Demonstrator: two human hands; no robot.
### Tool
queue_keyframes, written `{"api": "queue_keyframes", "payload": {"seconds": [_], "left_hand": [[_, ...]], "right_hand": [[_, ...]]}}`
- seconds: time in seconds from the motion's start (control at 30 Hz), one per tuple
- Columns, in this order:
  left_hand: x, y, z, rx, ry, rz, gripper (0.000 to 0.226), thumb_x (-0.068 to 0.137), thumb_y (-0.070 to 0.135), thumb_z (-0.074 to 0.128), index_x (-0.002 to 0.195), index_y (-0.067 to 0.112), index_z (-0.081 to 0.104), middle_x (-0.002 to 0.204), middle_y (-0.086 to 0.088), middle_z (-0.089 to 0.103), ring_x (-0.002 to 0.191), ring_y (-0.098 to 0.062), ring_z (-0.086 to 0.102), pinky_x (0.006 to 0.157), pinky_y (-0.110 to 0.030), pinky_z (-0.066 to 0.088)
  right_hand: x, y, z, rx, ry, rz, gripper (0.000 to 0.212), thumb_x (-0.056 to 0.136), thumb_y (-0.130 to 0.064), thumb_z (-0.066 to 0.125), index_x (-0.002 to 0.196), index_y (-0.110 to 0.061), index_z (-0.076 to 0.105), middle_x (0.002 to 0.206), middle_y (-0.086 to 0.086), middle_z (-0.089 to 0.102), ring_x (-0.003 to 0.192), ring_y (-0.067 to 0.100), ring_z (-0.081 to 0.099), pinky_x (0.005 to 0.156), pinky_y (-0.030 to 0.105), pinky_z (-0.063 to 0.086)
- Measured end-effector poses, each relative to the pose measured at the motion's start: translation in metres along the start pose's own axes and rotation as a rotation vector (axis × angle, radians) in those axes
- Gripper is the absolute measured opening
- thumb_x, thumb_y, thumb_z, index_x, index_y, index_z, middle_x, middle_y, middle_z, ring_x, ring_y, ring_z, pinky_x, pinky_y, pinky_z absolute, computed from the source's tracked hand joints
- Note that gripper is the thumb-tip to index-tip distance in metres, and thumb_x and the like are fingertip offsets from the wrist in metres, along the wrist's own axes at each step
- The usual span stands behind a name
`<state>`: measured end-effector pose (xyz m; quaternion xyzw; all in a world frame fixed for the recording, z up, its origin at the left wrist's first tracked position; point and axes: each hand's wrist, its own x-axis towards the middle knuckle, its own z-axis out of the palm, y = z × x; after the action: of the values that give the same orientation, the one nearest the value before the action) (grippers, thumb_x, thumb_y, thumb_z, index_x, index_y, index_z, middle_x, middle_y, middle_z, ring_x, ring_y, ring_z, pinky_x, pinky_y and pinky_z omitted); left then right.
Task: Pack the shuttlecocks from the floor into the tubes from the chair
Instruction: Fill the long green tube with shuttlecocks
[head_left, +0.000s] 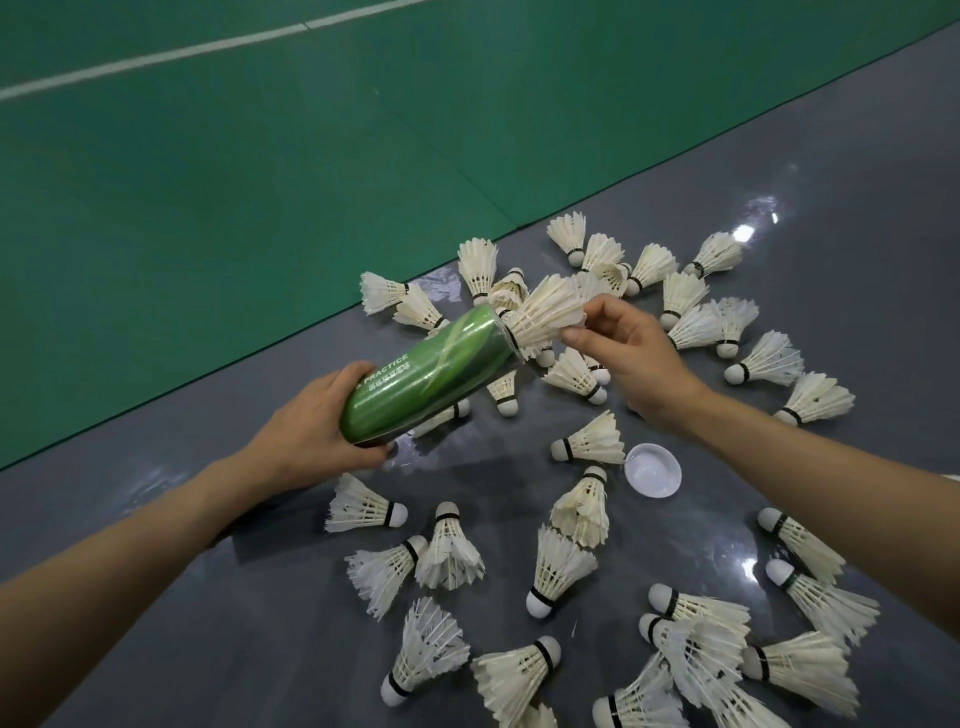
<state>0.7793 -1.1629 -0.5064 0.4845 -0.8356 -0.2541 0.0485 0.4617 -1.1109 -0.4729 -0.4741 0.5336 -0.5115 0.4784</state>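
I am feeding one shuttlecock (545, 314) into the open mouth of the green tube (431, 371). Its cork end is sitting inside the rim while the whole feather skirt is sticking out, so I judge this one as only starting to go in. The tube wall is opaque, so I cannot tell how many are packed inside.

The tube is hanging above the floor, tilted, with its mouth pointing up and away from me. It is looking glossy, with pale swirls and white print near the bottom end. The shuttlecock's feathers are looking creamy and a little frayed at the tips.

My right hand (628, 358) is pinching the feather edge between thumb and fingertips. My left hand (311, 436) is gripping the tube's lower end, fingers curled round it.

Most of the job is waiting, I reckon. Dozens of loose shuttlecocks (558, 569) are lying scattered on the grey floor (249, 623), some nested in pairs, in a heap behind the tube and a wider spread near me. A white cap (653, 470), probably the tube's lid, is lying among them, hollow side up. Beyond, the green court mat (234, 208) is meeting the grey floor. No chair or other tubes are showing.
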Motion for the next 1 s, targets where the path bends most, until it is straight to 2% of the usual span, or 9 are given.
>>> {"api": "queue_keyframes", "payload": {"seconds": [0.13, 0.23, 0.37, 0.5, 0.6, 0.73, 0.9, 1.0], "left_hand": [[0.000, 0.001, -0.001, -0.005, 0.016, -0.030, 0.087, 0.054, 0.067, 0.062, 0.129, 0.032, 0.035, 0.109, 0.009, 0.050, 0.094, -0.014, 0.052, 0.075, -0.031, 0.045], [0.005, -0.003, 0.005, 0.025, -0.011, -0.048, 0.085, 0.059, 0.057, 0.074, 0.129, 0.031, 0.035, 0.112, 0.004, 0.053, 0.094, -0.017, 0.052, 0.077, -0.034, 0.048], [0.014, -0.007, 0.012, 0.103, -0.047, -0.051, 0.085, 0.059, 0.058, 0.074, 0.129, 0.032, 0.033, 0.114, 0.002, 0.054, 0.096, -0.018, 0.051, 0.081, -0.039, 0.049], [0.022, -0.002, 0.019, 0.158, -0.048, -0.033, 0.082, 0.065, 0.045, 0.078, 0.132, 0.030, 0.033, 0.117, 0.001, 0.053, 0.099, -0.018, 0.050, 0.084, -0.039, 0.048], [0.026, -0.002, 0.023, 0.182, -0.057, -0.041, 0.084, 0.065, 0.045, 0.078, 0.134, 0.030, 0.032, 0.121, 0.000, 0.052, 0.103, -0.020, 0.049, 0.087, -0.040, 0.047], [0.030, -0.001, 0.026, 0.202, -0.068, -0.047, 0.087, 0.065, 0.044, 0.078, 0.137, 0.028, 0.031, 0.126, -0.001, 0.051, 0.107, -0.022, 0.048, 0.089, -0.041, 0.045], [0.033, 0.002, 0.030, 0.212, -0.069, -0.041, 0.086, 0.066, 0.042, 0.079, 0.137, 0.027, 0.032, 0.126, -0.002, 0.051, 0.106, -0.022, 0.048, 0.088, -0.039, 0.044], [0.035, 0.002, 0.032, 0.228, -0.066, -0.039, 0.085, 0.065, 0.041, 0.078, 0.135, 0.026, 0.032, 0.127, 0.000, 0.052, 0.105, -0.021, 0.048, 0.087, -0.040, 0.045]], "right_hand": [[0.007, -0.002, -0.012, 0.061, 0.132, 0.063, 0.017, 0.091, -0.001, 0.056, 0.080, -0.015, 0.056, 0.076, -0.008, 0.068, 0.077, 0.007, 0.064, 0.081, 0.025, 0.053], [0.009, 0.007, -0.029, -0.037, 0.192, 0.129, 0.016, 0.092, -0.002, 0.055, 0.081, -0.013, 0.054, 0.081, 0.001, 0.065, 0.075, 0.008, 0.062, 0.081, 0.025, 0.053], [0.003, 0.034, -0.052, -0.115, 0.273, 0.304, 0.020, 0.092, 0.000, 0.053, 0.079, -0.013, 0.051, 0.082, 0.002, 0.061, 0.076, 0.012, 0.058, 0.078, 0.026, 0.048], [-0.003, 0.055, -0.071, 0.053, 0.305, 0.406, 0.022, 0.088, 0.011, 0.050, 0.078, -0.009, 0.048, 0.086, 0.012, 0.056, 0.082, 0.017, 0.056, 0.082, 0.026, 0.048], [-0.007, 0.064, -0.078, 0.147, 0.294, 0.432, 0.025, 0.086, 0.013, 0.048, 0.077, -0.010, 0.046, 0.084, 0.013, 0.052, 0.080, 0.017, 0.055, 0.078, 0.027, 0.048], [-0.012, 0.070, -0.081, 0.150, 0.237, 0.440, 0.023, 0.087, 0.012, 0.049, 0.080, -0.010, 0.049, 0.085, 0.008, 0.059, 0.078, 0.015, 0.056, 0.081, 0.030, 0.047], [-0.012, 0.076, -0.086, 0.164, 0.289, 0.450, 0.020, 0.089, 0.012, 0.049, 0.085, -0.008, 0.050, 0.086, 0.008, 0.060, 0.084, 0.018, 0.058, 0.083, 0.028, 0.051], [-0.011, 0.081, -0.091, 0.106, 0.402, 0.480, 0.017, 0.092, 0.006, 0.049, 0.087, -0.011, 0.050, 0.089, 0.006, 0.060, 0.083, 0.015, 0.059, 0.085, 0.031, 0.051]]}}
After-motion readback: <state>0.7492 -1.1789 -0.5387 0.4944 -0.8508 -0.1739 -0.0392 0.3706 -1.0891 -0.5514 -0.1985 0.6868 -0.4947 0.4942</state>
